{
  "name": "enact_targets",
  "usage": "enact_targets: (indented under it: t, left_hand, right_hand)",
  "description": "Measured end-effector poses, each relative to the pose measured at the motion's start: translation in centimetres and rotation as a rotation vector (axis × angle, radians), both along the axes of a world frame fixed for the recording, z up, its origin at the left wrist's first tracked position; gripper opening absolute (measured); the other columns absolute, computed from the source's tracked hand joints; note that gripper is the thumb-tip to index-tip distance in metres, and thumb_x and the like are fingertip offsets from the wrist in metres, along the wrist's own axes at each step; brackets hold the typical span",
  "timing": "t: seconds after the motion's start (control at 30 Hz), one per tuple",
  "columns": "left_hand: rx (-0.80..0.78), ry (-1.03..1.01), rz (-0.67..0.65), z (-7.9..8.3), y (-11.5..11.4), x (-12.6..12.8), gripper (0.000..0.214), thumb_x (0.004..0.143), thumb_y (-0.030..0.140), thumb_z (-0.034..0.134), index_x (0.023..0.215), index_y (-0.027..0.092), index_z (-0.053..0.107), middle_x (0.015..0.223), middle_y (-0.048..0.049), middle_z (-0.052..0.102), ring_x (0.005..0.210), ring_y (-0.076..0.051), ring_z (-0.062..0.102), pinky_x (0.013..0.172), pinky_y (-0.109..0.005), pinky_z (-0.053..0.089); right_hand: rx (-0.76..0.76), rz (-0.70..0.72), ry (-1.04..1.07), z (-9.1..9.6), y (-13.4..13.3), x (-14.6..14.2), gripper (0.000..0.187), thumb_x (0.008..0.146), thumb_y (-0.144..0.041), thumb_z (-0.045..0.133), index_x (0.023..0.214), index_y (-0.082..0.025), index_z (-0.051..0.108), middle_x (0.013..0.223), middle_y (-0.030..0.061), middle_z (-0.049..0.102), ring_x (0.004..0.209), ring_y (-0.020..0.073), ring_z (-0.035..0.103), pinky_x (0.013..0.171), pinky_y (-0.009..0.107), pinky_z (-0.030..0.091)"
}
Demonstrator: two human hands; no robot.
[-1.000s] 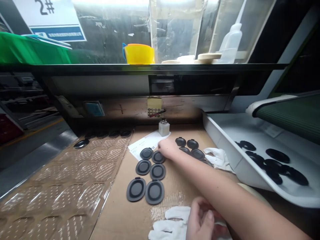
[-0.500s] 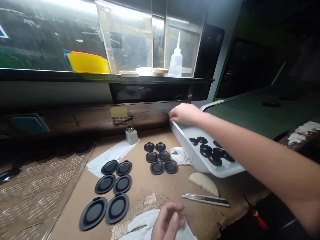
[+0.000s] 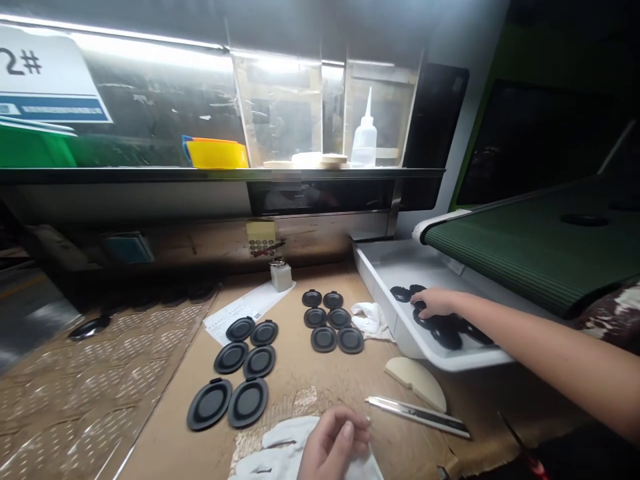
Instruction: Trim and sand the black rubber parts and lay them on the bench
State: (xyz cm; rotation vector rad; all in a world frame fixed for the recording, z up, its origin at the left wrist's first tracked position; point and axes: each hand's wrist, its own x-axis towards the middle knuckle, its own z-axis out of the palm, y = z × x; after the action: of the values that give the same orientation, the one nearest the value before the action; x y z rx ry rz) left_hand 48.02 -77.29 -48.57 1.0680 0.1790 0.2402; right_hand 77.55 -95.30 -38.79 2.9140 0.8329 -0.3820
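My right hand (image 3: 435,303) reaches into a white plastic tray (image 3: 380,280) and rests on a heap of black rubber diaphragms (image 3: 445,335), which it partly hides. My left hand (image 3: 333,443) sits low in view with its fingers curled together, just over a white cloth (image 3: 280,437). Whether it pinches anything is hard to tell. Two groups of flat, dark grey-black rubber diaphragms lie on the brown cardboard sheet (image 3: 295,373): several larger oval ones (image 3: 241,380) to the left and several smaller round ones (image 3: 325,325) to the right.
A utility knife (image 3: 417,417) and a cream half-round piece (image 3: 417,385) lie right of my left hand. Farther back are a printed paper sheet (image 3: 245,311), a small glass bottle (image 3: 281,276) and a second white cloth (image 3: 370,320). A green conveyor belt (image 3: 525,260) overhangs the tray.
My right hand has moved from the cardboard to the tray's far rim, then down onto the black pieces in the tray. The view has swung right. My left hand stays by the cloth.
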Motion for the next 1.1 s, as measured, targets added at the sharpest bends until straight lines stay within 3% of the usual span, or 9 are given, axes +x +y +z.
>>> enact_targets:
  t: [0.2, 0.37, 0.47, 0.53, 0.63, 0.73, 0.87, 0.93, 1.1]
  left_hand:
    - [-0.03, -0.016, 0.003, 0.0, -0.1, -0.1, 0.03, 0.064, 0.04, 0.068, 0.072, 0.012, 0.063, 0.075, -0.0079, 0.061, 0.068, -0.013, 0.055, 0.064, -0.024, 0.039]
    - [-0.177, -0.012, -0.022, 0.2, 0.0, -0.2, 0.024, 0.066, 0.035, 0.067, 0.07, 0.012, 0.063, 0.075, -0.0081, 0.062, 0.068, -0.013, 0.057, 0.064, -0.024, 0.039]
    - [-0.362, -0.017, -0.015, 0.5, 0.0, -0.3, 0.024, 0.072, 0.035, 0.061, 0.076, 0.012, 0.064, 0.082, -0.01, 0.064, 0.075, -0.016, 0.059, 0.071, -0.027, 0.041]
    - [-0.488, -0.034, -0.039, 0.9, 0.0, -0.4, 0.03, 0.077, 0.038, 0.054, 0.085, 0.011, 0.065, 0.089, -0.0123, 0.065, 0.083, -0.019, 0.059, 0.077, -0.029, 0.042]
    - [-0.653, -0.058, -0.107, 1.2, 0.0, -0.6, 0.04, 0.081, 0.041, 0.046, 0.096, 0.008, 0.063, 0.097, -0.0154, 0.063, 0.091, -0.021, 0.058, 0.083, -0.032, 0.041]
    - [-0.79, -0.015, -0.082, 1.4, 0.3, -0.8, 0.043, 0.083, 0.042, 0.042, 0.101, 0.007, 0.06, 0.102, -0.0164, 0.062, 0.097, -0.023, 0.057, 0.09, -0.034, 0.039]
    - [-0.819, 0.029, 0.045, 1.7, 0.8, -1.1, 0.051, 0.082, 0.044, 0.043, 0.125, 0.017, 0.04, 0.112, -0.0156, 0.058, 0.104, -0.025, 0.055, 0.092, -0.038, 0.039]
    - [-0.786, 0.036, 0.036, 1.8, 0.9, -1.3, 0.058, 0.08, 0.047, 0.044, 0.13, 0.019, 0.032, 0.115, -0.0177, 0.056, 0.107, -0.028, 0.053, 0.091, -0.043, 0.039]
    - [-0.81, 0.041, -0.053, 1.9, 0.9, -1.5, 0.056, 0.081, 0.043, 0.044, 0.129, 0.017, 0.034, 0.124, -0.0195, 0.049, 0.12, -0.031, 0.041, 0.094, -0.047, 0.035]
  right_hand:
    - [0.185, 0.011, -0.074, 1.9, 0.0, -0.4, 0.032, 0.078, -0.031, 0.057, 0.105, -0.014, 0.053, 0.101, 0.0072, 0.056, 0.089, 0.0165, 0.055, 0.079, 0.037, 0.046]
    - [0.569, 0.076, -0.241, 5.3, 0.3, -8.8, 0.041, 0.08, -0.046, 0.048, 0.115, -0.026, 0.042, 0.119, 0.007, 0.049, 0.101, 0.02, 0.054, 0.079, 0.031, 0.048]
    - [1.003, 0.386, -0.214, 3.0, 1.9, -16.6, 0.037, 0.074, -0.042, 0.058, 0.103, -0.024, 0.045, 0.118, 0.0077, 0.05, 0.1, 0.0197, 0.055, 0.076, 0.028, 0.051]
    - [1.108, 0.524, -0.369, -0.5, 3.9, -20.9, 0.033, 0.071, -0.033, 0.062, 0.097, -0.022, 0.045, 0.118, 0.0097, 0.05, 0.103, 0.0202, 0.054, 0.082, 0.03, 0.05]
    - [1.066, 0.496, -0.605, -6.1, 7.4, -24.7, 0.025, 0.074, -0.027, 0.057, 0.093, -0.018, 0.044, 0.115, 0.0136, 0.049, 0.102, 0.0183, 0.054, 0.077, 0.026, 0.051]
    - [1.016, 0.458, -0.799, -9.3, 9.4, -26.0, 0.027, 0.078, -0.028, 0.053, 0.1, -0.014, 0.046, 0.118, 0.0172, 0.048, 0.107, 0.0224, 0.051, 0.079, 0.034, 0.05]
    - [0.904, 0.565, -0.856, -9.4, 7.4, -25.1, 0.034, 0.081, -0.033, 0.05, 0.108, -0.012, 0.049, 0.111, 0.013, 0.056, 0.107, 0.023, 0.051, 0.089, 0.039, 0.043]
    - [0.824, 0.492, -0.86, -9.0, 5.0, -23.7, 0.032, 0.083, -0.033, 0.048, 0.109, -0.015, 0.051, 0.11, 0.0085, 0.058, 0.104, 0.0204, 0.054, 0.09, 0.037, 0.043]
    - [0.388, 0.169, -0.8, -9.0, 0.4, -19.4, 0.035, 0.084, -0.045, 0.041, 0.117, -0.036, 0.05, 0.114, -0.0023, 0.057, 0.082, 0.0158, 0.062, 0.052, 0.025, 0.052]
